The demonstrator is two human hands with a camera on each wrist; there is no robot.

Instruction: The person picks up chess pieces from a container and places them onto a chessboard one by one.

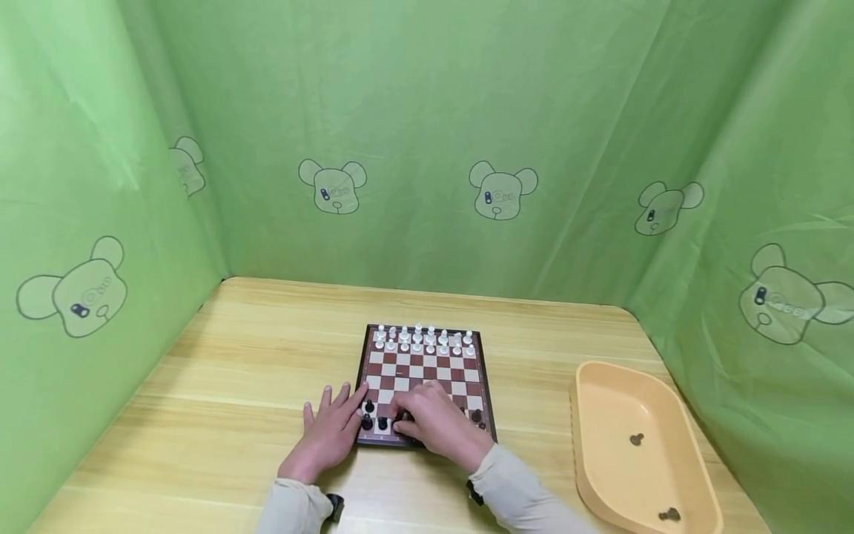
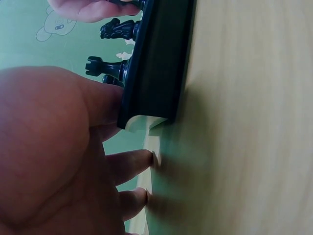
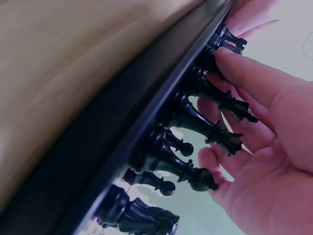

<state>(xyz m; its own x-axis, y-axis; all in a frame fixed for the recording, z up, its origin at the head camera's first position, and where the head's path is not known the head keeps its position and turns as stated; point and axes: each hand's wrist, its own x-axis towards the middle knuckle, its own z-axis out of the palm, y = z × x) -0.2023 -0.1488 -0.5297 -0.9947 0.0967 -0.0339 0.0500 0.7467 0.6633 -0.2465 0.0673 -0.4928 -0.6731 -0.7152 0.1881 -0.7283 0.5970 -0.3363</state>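
Observation:
A chessboard [image 1: 422, 374] with red and white squares lies on the table, white pieces [image 1: 417, 340] in two rows at its far side. My right hand [image 1: 437, 419] reaches over the near rows, thumb and fingers pinching a mostly hidden black chess piece [image 3: 209, 59]. My left hand [image 1: 327, 434] has its fingers spread and touches the board's left edge near the corner. A black rook [image 2: 105, 66] and knight [image 2: 119, 30] stand there, a black pawn [image 1: 370, 406] behind. In the right wrist view, a king [image 3: 222, 100], queen [image 3: 208, 127] and bishop [image 3: 181, 169] stand beside my fingers.
An orange tray [image 1: 617, 400] stands at the right of the table [image 1: 267, 326], with a dark pawn [image 1: 637, 439] and another dark piece [image 1: 669, 514] lying in it. Green curtains [image 1: 414, 89] with bear-head prints enclose the back and both sides.

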